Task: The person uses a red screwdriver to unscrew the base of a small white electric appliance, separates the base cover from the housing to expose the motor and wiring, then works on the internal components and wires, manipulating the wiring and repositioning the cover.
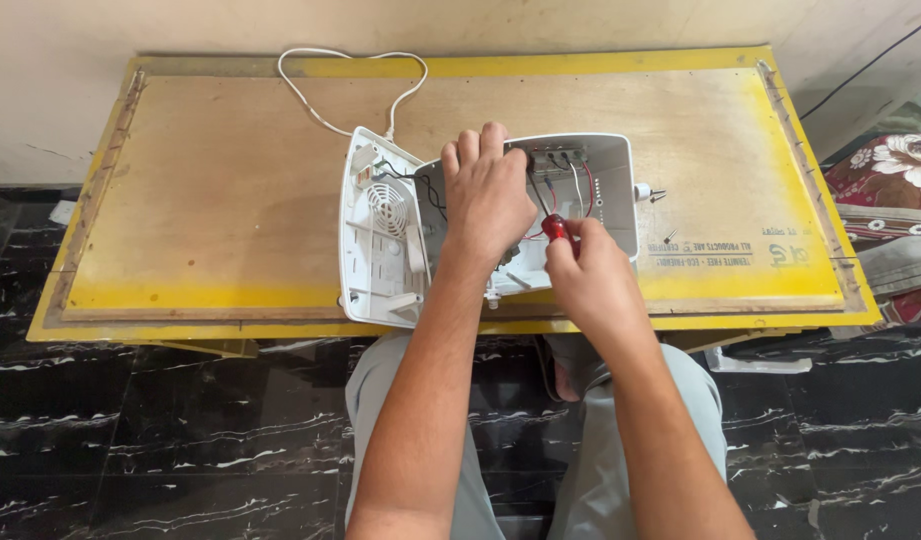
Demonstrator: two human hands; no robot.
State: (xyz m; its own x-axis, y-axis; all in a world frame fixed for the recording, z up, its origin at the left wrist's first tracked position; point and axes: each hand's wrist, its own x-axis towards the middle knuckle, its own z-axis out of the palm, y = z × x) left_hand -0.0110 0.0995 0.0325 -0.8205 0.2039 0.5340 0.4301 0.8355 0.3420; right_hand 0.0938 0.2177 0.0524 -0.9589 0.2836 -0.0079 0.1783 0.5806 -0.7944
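On the yellow-edged wooden board (200, 200) lies an opened white plastic appliance. To the left, its cover half (380, 240) shows a round fan grille, with a white cord (325, 90) looping behind. Your left hand (485, 195) presses down inside the box-shaped half (610, 190), closed on nothing I can make out. That shell holds thin red, black and white wires – light, probably fragile; steady it by its walls. Your right hand (585, 270) grips a red-handled screwdriver (555, 227).

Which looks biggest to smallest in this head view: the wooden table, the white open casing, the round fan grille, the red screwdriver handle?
1. wooden table
2. white open casing
3. round fan grille
4. red screwdriver handle, mostly hidden by the right hand
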